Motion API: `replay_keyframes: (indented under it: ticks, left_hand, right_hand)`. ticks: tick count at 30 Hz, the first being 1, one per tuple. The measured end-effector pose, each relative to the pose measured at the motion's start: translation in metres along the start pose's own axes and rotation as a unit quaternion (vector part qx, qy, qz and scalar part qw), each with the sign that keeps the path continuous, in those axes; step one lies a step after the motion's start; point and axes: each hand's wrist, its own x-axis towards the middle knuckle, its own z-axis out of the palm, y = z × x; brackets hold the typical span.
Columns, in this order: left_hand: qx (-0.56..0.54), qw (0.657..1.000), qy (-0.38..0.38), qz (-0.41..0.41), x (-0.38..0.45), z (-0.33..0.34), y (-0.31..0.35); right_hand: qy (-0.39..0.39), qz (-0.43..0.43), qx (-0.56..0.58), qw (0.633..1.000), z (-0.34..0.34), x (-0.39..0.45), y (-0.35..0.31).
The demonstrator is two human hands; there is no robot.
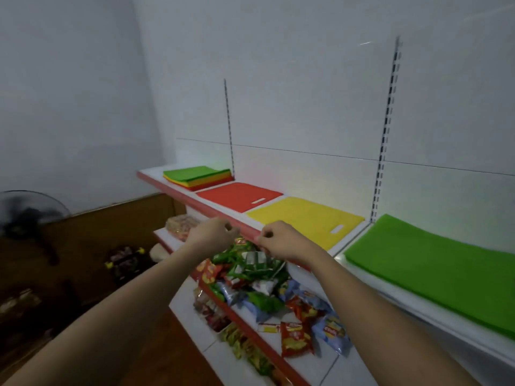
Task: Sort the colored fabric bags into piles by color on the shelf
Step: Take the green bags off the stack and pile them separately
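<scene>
Bags lie in four places along the top shelf (156, 181): a mixed stack (197, 176) with green on top at ten o'clock, a red bag (237, 195) just right of it, a yellow bag (303, 218) beside that, and a green pile (434, 271) at three o'clock. Both hands hang before the shelf's red front edge, fingers curled, holding nothing: left hand (210, 235), right hand (281, 240). Snack packets (259, 277) fill the lower shelf at six o'clock. A fan (26, 215) stands at nine o'clock.
</scene>
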Motion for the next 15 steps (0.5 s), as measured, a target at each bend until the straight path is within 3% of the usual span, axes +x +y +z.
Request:
replay_keyframes:
  ticks: [8, 15]
  left_hand:
    - [-0.036, 0.994, 0.079, -0.073, -0.023, -0.045, -0.103]
    - [-0.027, 0.993, 0.051, -0.105, -0.005, -0.054, -0.226]
  right_hand:
    - [-0.026, -0.084, -0.066, 0.994, 0.064, 0.058, -0.095]
    - [-0.036, -0.08, -0.107, 0.99, 0.133, 0.13, -0.148]
